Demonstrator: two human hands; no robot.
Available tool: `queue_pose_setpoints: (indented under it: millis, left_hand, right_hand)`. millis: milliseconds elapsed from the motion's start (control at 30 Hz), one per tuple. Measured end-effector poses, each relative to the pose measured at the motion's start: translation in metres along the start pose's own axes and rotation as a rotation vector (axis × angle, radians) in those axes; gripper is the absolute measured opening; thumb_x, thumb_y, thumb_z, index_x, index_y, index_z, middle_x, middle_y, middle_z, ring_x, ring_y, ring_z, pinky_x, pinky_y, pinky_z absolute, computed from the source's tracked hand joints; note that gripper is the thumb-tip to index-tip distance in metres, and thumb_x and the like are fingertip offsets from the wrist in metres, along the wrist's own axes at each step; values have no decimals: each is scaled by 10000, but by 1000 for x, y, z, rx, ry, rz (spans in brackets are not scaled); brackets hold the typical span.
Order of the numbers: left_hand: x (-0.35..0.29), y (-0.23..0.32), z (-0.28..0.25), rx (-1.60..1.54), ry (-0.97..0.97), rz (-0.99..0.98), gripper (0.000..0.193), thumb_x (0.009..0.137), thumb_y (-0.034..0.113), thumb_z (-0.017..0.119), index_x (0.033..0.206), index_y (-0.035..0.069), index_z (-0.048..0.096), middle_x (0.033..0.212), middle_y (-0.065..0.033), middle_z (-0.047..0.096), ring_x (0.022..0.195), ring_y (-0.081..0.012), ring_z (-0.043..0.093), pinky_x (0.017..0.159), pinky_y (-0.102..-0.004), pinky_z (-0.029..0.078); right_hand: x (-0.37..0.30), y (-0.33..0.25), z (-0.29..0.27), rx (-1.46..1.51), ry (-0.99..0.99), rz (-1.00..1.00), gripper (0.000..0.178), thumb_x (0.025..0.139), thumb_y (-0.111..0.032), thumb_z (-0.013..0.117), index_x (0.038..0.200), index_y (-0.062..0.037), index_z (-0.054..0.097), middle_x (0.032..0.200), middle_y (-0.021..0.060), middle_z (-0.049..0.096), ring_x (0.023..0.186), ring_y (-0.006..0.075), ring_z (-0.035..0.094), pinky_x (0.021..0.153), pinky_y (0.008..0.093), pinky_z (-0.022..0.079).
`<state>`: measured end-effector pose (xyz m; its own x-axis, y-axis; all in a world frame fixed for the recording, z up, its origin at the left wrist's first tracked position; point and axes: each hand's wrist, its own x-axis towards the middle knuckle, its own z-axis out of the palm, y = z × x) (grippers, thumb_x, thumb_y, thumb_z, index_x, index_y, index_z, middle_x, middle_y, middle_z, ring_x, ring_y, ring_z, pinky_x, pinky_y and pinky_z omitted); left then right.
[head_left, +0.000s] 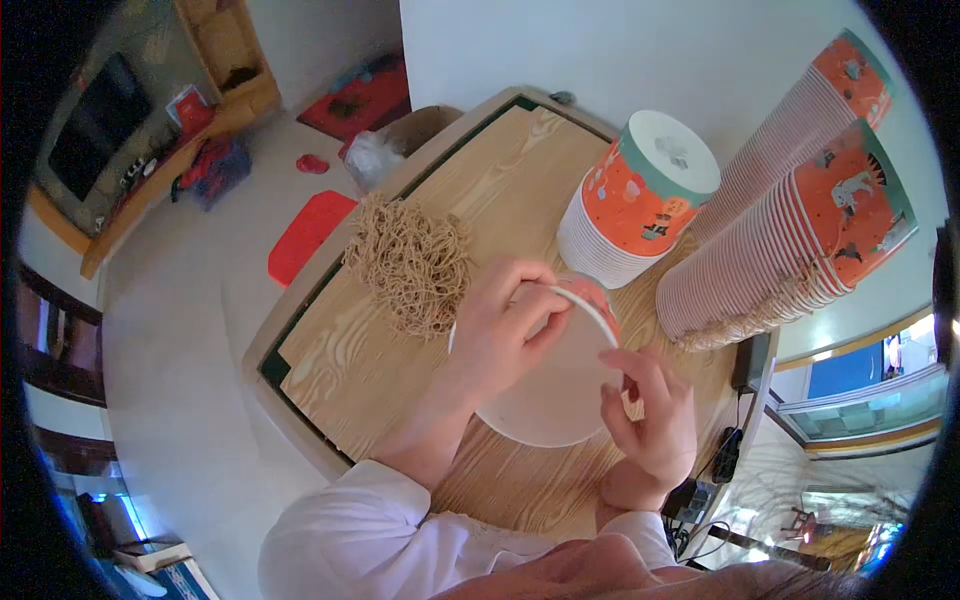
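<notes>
A paper tub [545,405] with a white inside and an orange printed outer wall is tilted over the wooden table in front of me. My left hand [512,325] grips its upper rim, thumb and fingers closed around the edge. At the tub's right rim, my right hand [655,410] has its fingers curled in a pinch; whatever lies between them is too small to make out. Beyond my left hand rests a loose tangled heap of tan twine-like strands [412,265].
Nested paper tubs in orange and green form a short stack [640,200] at the back and two long leaning stacks, one nearer [790,240] and one farther [800,115]. Tan strands cling to the nearer one. Black cables [690,500] lie by the table's right edge. A red stool [310,235] stands left.
</notes>
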<state>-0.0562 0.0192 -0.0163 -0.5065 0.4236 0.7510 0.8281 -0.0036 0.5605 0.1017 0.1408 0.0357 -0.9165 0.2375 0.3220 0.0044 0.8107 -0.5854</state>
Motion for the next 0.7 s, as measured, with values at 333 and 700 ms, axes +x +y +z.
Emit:
queue_pose_setpoints:
  millis: [333,700]
  left_hand:
    - [2,19,-1,58,100,332,294,576,36,786,814,97,626,965,-59,591,860,-258,605,696,-388,484]
    - [1,30,7,1,-3,319,275,606,47,776,836,92,633,1011,-43,577,944,-278,608,758,-387,505]
  right_hand:
    - [6,11,1,528,184,138,364,816,-33,668,1176,-23,619,960,97,644,823,171,608,739,273,476]
    - [14,26,-2,361,177,-61,328,797,18,652,1121,-35,663,949,112,612,866,221,601,773,301,486]
